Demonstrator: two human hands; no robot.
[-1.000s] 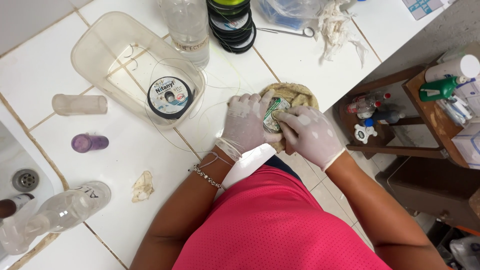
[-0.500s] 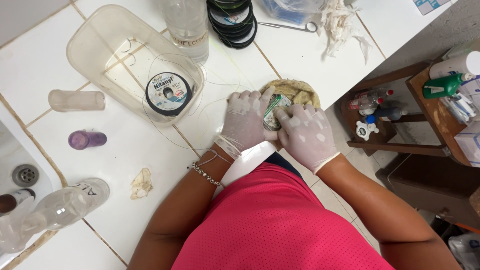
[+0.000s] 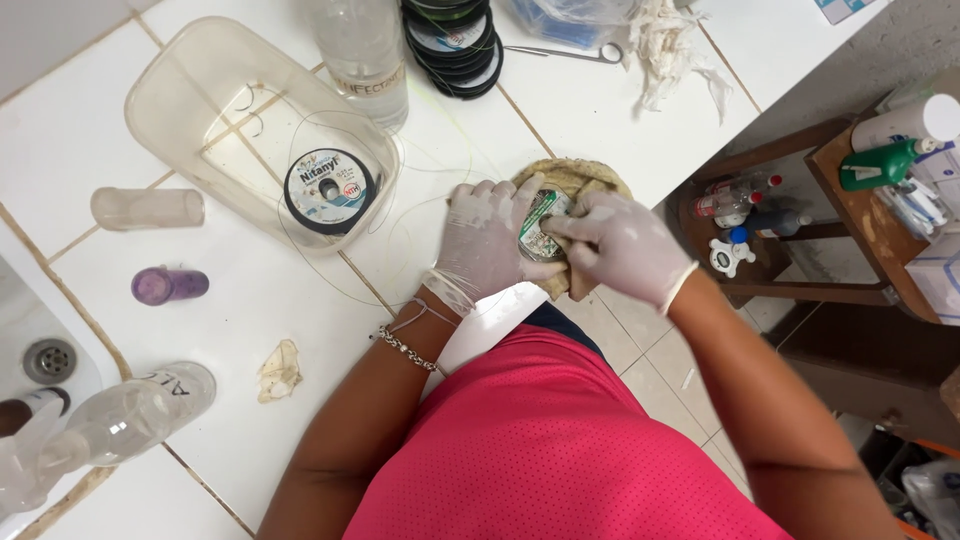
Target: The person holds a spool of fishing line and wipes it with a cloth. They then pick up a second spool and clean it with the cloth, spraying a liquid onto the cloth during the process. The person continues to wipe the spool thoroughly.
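Hiding most of a small green packet, both gloved hands close round it.

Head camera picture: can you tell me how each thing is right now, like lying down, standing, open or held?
Left hand: gloved, gripping the small spool.
Right hand: gloved, pinching the small spool.
Small spool: held over the woven mat.
Clear tub: open, a line spool lying flat inside.
Purple vial: on its side.
Clear tube: on its side.
Spray bottle: lying down.
Scissors: lying flat; blades hidden.
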